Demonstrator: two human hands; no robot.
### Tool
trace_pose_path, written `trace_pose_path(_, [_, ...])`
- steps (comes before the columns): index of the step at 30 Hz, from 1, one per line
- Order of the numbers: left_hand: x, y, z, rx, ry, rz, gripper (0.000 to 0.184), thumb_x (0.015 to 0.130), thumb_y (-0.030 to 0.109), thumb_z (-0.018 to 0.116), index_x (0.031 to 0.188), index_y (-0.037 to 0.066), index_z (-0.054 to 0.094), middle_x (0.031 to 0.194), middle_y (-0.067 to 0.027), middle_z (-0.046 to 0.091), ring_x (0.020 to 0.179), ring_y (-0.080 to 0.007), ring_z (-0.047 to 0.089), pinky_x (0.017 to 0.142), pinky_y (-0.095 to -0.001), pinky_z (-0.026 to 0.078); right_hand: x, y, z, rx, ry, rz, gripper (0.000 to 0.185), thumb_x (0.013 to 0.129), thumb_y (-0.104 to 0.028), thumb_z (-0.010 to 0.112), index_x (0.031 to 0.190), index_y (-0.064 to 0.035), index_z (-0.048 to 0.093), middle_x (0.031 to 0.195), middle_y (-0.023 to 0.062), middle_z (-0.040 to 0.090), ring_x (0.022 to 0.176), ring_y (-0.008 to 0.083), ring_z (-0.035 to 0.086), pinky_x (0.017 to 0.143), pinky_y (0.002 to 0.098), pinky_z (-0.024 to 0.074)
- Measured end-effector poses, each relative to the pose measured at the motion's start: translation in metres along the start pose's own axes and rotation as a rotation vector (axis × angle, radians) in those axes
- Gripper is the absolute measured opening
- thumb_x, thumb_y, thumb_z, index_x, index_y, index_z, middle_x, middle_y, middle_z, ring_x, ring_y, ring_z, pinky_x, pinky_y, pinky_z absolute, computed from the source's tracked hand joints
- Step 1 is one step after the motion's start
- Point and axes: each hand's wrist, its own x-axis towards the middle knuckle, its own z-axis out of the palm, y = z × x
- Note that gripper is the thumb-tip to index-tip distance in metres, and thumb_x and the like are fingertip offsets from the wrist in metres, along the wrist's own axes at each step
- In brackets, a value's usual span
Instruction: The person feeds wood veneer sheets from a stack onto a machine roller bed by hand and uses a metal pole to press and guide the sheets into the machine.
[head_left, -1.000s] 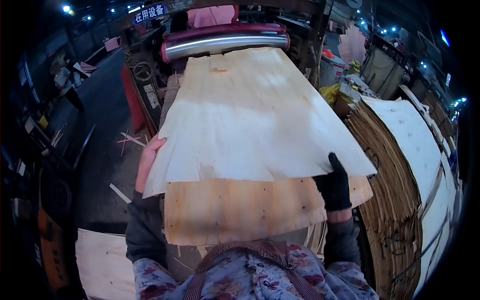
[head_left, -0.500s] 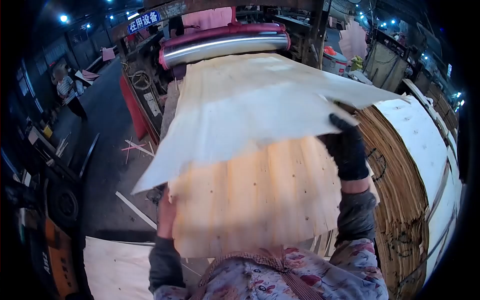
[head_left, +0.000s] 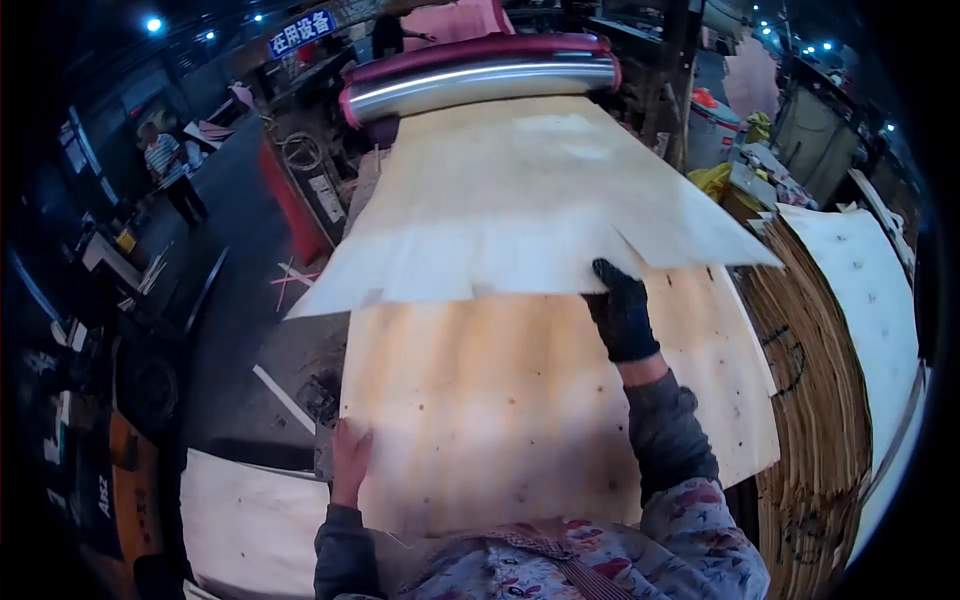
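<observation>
A thin pale veneer sheet (head_left: 500,200) stretches from the metal roller (head_left: 480,82) toward me, its near edge loose and split on the right. Beneath it lies a second, yellowish veneer sheet (head_left: 520,400) with small dark knots. My right hand (head_left: 622,312), in a black glove, is closed on the upper sheet's near edge, thumb side hidden from clear view. My bare left hand (head_left: 350,455) is closed around the left edge of the lower sheet.
A tall stack of veneer (head_left: 820,400) stands to my right, topped by a white sheet (head_left: 860,290). Another pale sheet (head_left: 250,520) lies low at left. An orange vehicle (head_left: 130,480) is at far left. A person (head_left: 170,170) stands in the aisle beyond.
My right hand has moved left along the upper sheet's near edge. The lower sheet, bowed before, now lies flatter and shows more of its surface. My left hand has come lower along its edge.
</observation>
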Motion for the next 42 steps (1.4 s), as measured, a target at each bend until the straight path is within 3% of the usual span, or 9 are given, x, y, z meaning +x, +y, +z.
trace_pose_path(4, [0.012, -0.016, 0.010, -0.333, -0.044, -0.138, 0.069, 0.085, 0.027, 0.061, 0.137, -0.007, 0.031, 0.140, -0.0261, 0.034, 0.132, -0.0348, 0.030, 0.109, -0.0407, 0.025, 0.053, 0.096, 0.050, 0.358, 0.091, 0.172, 0.036, 0.069, -0.001, 0.078, 0.101, 0.0025, 0.061, 0.094, 0.0149, 0.066, 0.089, 0.0250, 0.065, 0.079, 0.0366, 0.0536])
trace_pose_path(8, [0.015, -0.009, 0.006, -0.188, -0.033, -0.202, 0.067, 0.084, 0.021, 0.062, 0.137, -0.006, 0.032, 0.136, -0.0225, 0.041, 0.127, -0.0301, 0.039, 0.105, -0.0377, 0.032, 0.068, 0.087, 0.073, 1.028, 0.011, 0.972, 0.050, 0.084, -0.035, 0.067, 0.117, -0.0012, 0.052, 0.111, 0.0119, 0.059, 0.103, 0.0322, 0.058, 0.087, 0.0450, 0.0506])
trace_pose_path(10, [0.022, -0.026, 0.007, -0.750, -0.111, -0.378, 0.061, 0.082, 0.011, 0.063, 0.135, -0.004, 0.037, 0.124, -0.0165, 0.052, 0.112, -0.0234, 0.052, 0.094, -0.0333, 0.042, 0.049, 0.073, 0.072, 1.218, -0.105, 1.137, 0.043, 0.087, -0.035, 0.064, 0.120, -0.0098, 0.052, 0.121, 0.0120, 0.050, 0.108, 0.0383, 0.053, 0.092, 0.0526, 0.0470])
trace_pose_path(19, [0.019, 0.070, -0.112, -0.790, -0.280, -0.262, 0.048, 0.076, -0.011, 0.050, 0.123, -0.002, 0.041, 0.108, -0.0169, 0.060, 0.097, -0.0231, 0.061, 0.085, -0.0340, 0.051, -0.204, -0.078, -0.045, 1.066, -0.677, 1.392, 0.042, 0.097, -0.027, 0.043, 0.132, -0.0028, 0.044, 0.132, 0.0194, 0.049, 0.117, 0.0348, 0.052, 0.101, 0.0493, 0.0401])
trace_pose_path(26, [0.016, 0.108, -0.165, -0.943, -0.347, -0.089, 0.053, 0.075, -0.011, 0.047, 0.127, -0.006, 0.043, 0.112, -0.0189, 0.060, 0.098, -0.0244, 0.063, 0.087, -0.0343, 0.051, -0.294, -0.148, -0.128, 1.111, -0.253, 1.590, 0.047, 0.097, -0.036, 0.043, 0.117, 0.0054, 0.055, 0.120, 0.0241, 0.056, 0.109, 0.0371, 0.057, 0.095, 0.0470, 0.0453])
trace_pose_path(29, [0.010, 0.112, -0.180, -1.105, -0.390, -0.110, 0.052, 0.075, -0.009, 0.048, 0.127, -0.008, 0.043, 0.110, -0.0207, 0.061, 0.094, -0.0263, 0.065, 0.086, -0.0355, 0.052, -0.306, -0.159, -0.142, 0.785, -0.207, 1.708, 0.056, 0.094, -0.045, 0.047, 0.095, 0.0079, 0.064, 0.085, 0.0212, 0.067, 0.079, 0.0334, 0.066, 0.076, 0.0445, 0.0538])
trace_pose_path(34, [-0.003, 0.098, -0.173, -1.206, -0.410, -0.111, 0.053, 0.076, -0.007, 0.047, 0.129, -0.009, 0.041, 0.112, -0.0224, 0.060, 0.096, -0.0297, 0.064, 0.086, -0.0372, 0.052, -0.292, -0.199, -0.136, 0.681, -0.113, 1.652, 0.052, 0.091, -0.042, 0.054, 0.095, 0.0097, 0.062, 0.089, 0.0234, 0.066, 0.082, 0.0350, 0.066, 0.075, 0.0443, 0.0533])
trace_pose_path(40, [0.003, 0.095, -0.147, -1.268, -0.397, -0.163, 0.054, 0.078, -0.005, 0.047, 0.132, -0.009, 0.038, 0.118, -0.0210, 0.058, 0.102, -0.0279, 0.062, 0.089, -0.0365, 0.050, -0.238, -0.214, -0.120, -0.533, -0.536, 0.677, 0.036, 0.094, -0.033, 0.053, 0.086, 0.0023, 0.059, 0.079, 0.0099, 0.070, 0.075, 0.0215, 0.069, 0.066, 0.0323, 0.0544])
trace_pose_path(42, [0.020, 0.093, -0.135, -1.269, -0.414, -0.151, 0.054, 0.079, -0.004, 0.047, 0.132, -0.008, 0.038, 0.119, -0.0196, 0.057, 0.103, -0.0266, 0.061, 0.090, -0.0360, 0.050, -0.227, -0.174, -0.116, 0.603, 0.043, 1.048, 0.032, 0.095, -0.028, 0.051, 0.083, 0.0011, 0.059, 0.084, 0.0179, 0.068, 0.080, 0.0277, 0.067, 0.078, 0.0398, 0.0539])
